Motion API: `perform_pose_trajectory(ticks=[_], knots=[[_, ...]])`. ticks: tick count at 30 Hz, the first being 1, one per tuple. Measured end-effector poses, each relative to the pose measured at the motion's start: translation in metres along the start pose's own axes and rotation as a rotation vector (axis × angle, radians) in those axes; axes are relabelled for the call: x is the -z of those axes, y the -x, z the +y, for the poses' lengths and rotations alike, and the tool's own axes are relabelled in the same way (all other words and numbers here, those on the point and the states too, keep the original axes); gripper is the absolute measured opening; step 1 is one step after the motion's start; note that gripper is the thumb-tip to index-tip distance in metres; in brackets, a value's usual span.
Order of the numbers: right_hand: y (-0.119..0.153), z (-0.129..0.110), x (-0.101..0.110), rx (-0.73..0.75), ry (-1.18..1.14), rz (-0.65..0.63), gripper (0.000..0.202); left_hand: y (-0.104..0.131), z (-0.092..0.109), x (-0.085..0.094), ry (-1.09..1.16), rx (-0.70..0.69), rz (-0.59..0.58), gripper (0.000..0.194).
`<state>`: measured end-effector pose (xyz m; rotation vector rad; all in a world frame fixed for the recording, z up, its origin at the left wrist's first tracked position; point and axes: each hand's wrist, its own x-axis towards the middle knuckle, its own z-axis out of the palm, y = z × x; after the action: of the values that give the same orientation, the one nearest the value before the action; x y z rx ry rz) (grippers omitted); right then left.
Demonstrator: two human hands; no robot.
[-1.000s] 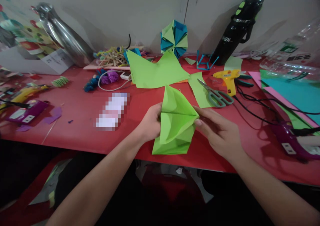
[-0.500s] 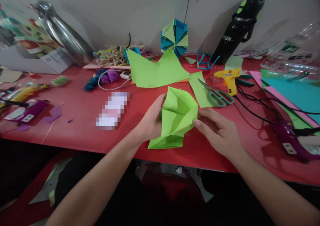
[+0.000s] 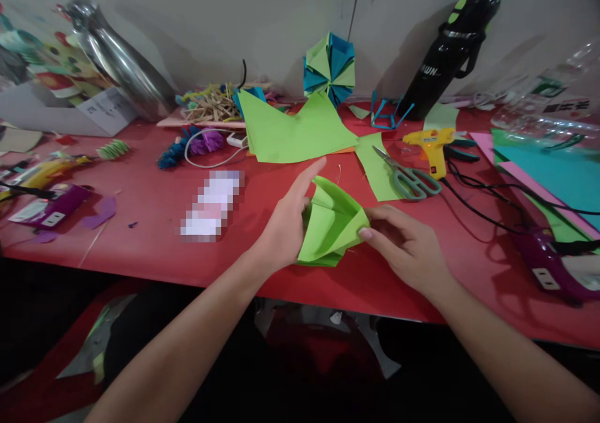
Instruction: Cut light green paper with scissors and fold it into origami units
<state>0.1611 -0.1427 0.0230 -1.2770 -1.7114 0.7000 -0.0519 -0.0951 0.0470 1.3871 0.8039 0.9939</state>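
A folded light green paper piece (image 3: 330, 226), open at the top like a pocket, is held between my hands over the front of the red table. My left hand (image 3: 285, 223) supports its left side, one digit pointing up and free of the paper; the other fingers are partly hidden behind it. On the right, my right hand (image 3: 398, 238) pinches the paper's edge between thumb and fingers. Beyond the hands lie a large green paper sheet (image 3: 300, 132), a smaller green strip (image 3: 379, 176) and grey-handled scissors (image 3: 412, 182).
A yellow glue gun (image 3: 434, 151) with a black cord lies at right, near a purple power strip (image 3: 548, 267) and coloured paper sheets (image 3: 553, 167). A black bottle (image 3: 443, 57) and a blue-green paper ball (image 3: 329, 70) stand behind. A blurred-out phone-like rectangle (image 3: 213, 207) lies left.
The green paper piece has tilted and its lower flap now shows less. A digit of my left hand has lifted off the paper and points up; my right hand keeps its pinch.
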Motion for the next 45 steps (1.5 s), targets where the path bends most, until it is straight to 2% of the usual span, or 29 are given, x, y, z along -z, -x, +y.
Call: perform_pose_trajectory(ticks=[2, 5, 10, 13, 15, 17, 18, 20, 21, 23, 25, 31, 36, 42, 45], knots=[[0.0, -0.001, 0.0, -0.002, -0.005, 0.008, 0.019, -0.001, -0.001, -0.001, 0.02, 0.013, 0.05, 0.055], [-0.001, -0.003, 0.0, -0.008, -0.031, -0.029, 0.017, -0.002, -0.007, -0.001, 0.005, -0.013, 0.094, 0.037], [-0.002, -0.005, -0.001, -0.063, -0.069, -0.069, 0.017, 0.0, -0.009, 0.003, -0.16, -0.106, 0.079, 0.039], [-0.001, -0.004, -0.002, -0.106, -0.083, -0.049, 0.018, -0.001, -0.003, 0.011, -0.359, -0.261, 0.075, 0.04], [-0.002, -0.002, -0.001, -0.143, -0.119, -0.016, 0.019, -0.004, 0.001, 0.019, -0.458, -0.346, 0.12, 0.037], [-0.002, 0.001, -0.001, -0.183, -0.169, 0.03, 0.019, -0.007, 0.002, 0.029, -0.413, -0.316, 0.148, 0.038], [-0.002, 0.003, -0.001, -0.202, -0.199, 0.053, 0.019, -0.008, 0.002, 0.033, -0.327, -0.265, 0.121, 0.04], [-0.003, 0.006, -0.002, -0.232, -0.264, 0.078, 0.018, -0.009, 0.0, 0.038, -0.114, -0.158, -0.026, 0.05], [-0.003, 0.008, -0.002, -0.241, -0.293, 0.077, 0.018, -0.008, 0.0, 0.04, -0.057, -0.141, -0.09, 0.061], [-0.003, 0.01, -0.003, -0.251, -0.325, 0.061, 0.019, -0.006, 0.0, 0.039, -0.108, -0.075, -0.136, 0.077], [-0.003, 0.012, -0.003, -0.249, -0.332, 0.052, 0.02, -0.004, 0.002, 0.037, -0.135, -0.039, -0.153, 0.081], [-0.002, 0.015, -0.001, -0.26, -0.29, 0.062, 0.021, -0.004, 0.001, 0.034, -0.211, -0.03, -0.055, 0.057], [-0.003, 0.015, -0.001, -0.307, -0.318, 0.101, 0.021, -0.005, -0.005, 0.032, -0.242, -0.006, -0.052, 0.037], [-0.002, 0.018, -0.004, -0.332, -0.44, 0.13, 0.017, -0.003, -0.011, 0.028, -0.237, 0.013, -0.072, 0.029], [-0.003, 0.017, -0.005, -0.341, -0.482, 0.105, 0.016, -0.003, -0.012, 0.024, -0.115, 0.056, -0.123, 0.041]])
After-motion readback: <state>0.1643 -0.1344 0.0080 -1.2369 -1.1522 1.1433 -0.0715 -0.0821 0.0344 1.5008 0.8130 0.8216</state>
